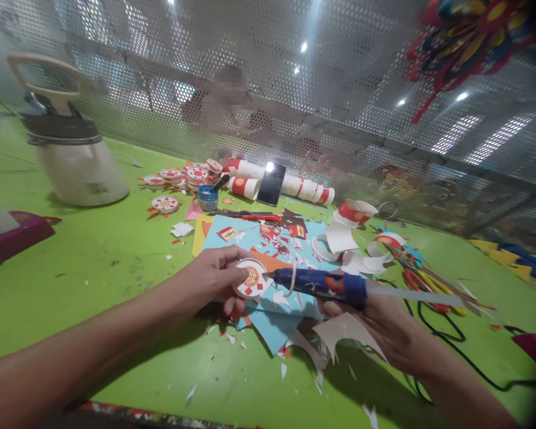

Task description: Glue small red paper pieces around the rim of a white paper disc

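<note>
My left hand (221, 275) pinches a round white paper disc (252, 286) with red diamond shapes and an orange emblem. In my right hand (379, 325) is a blue hot glue gun (321, 282), a clear glue stick (415, 295) poking out of its back. The gun's nozzle meets or nearly meets the right edge of the disc; I cannot tell which. Beneath both hands lie light blue paper sheets (272, 333) strewn with cut scraps. A curved white paper offcut (346, 333) is just below my right hand.
Finished-looking discs (197, 174) are piled at the back left, near a blue paint jar (208, 198). Red-handled scissors (265, 217), a phone (272, 185) and paper cups (355, 212) stand behind the sheets. A sprayer bottle (78, 161) is at left; a black cord (464, 363) trails right.
</note>
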### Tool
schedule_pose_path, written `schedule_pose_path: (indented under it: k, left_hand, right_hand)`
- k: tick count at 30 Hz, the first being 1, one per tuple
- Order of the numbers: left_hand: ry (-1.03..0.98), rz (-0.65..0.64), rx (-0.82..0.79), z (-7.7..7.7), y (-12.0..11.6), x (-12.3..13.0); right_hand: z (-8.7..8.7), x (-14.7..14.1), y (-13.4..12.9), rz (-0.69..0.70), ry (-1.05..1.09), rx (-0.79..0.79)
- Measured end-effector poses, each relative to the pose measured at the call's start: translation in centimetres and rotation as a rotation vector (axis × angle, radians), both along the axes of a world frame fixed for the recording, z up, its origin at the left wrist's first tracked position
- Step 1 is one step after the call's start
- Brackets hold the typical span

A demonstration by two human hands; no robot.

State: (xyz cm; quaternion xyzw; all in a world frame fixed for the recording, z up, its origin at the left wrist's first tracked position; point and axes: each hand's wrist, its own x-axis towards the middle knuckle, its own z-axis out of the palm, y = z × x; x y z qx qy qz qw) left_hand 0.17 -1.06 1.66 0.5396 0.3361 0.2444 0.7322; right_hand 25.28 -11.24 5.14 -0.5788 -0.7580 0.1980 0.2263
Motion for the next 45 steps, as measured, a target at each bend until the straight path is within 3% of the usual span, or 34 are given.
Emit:
schedule_pose_path:
  k: [7, 23, 36, 45]
  left_hand:
    - [0.015, -0.017, 0.015, -0.26, 0.08, -0.03]
    - [0.074, -0.003, 0.063, 0.05, 0.01, -0.03]
    - [0.079, -0.007, 0.127, -0.25, 0.03, 0.15]
    - [0.106, -0.003, 0.125, 0.27, -0.08, 0.22]
  right_hand:
    - [0.12, -0.01, -0.14, 0.001, -0.127, 0.049]
    - [-0.22, -0.02, -0.18, -0.059, -0.193, 0.094]
    - [-0.03, -0.27, -0.50, -0.114, -0.183, -0.065]
    - [0.35, -0.48, -0.19, -0.091, -0.188, -0.070]
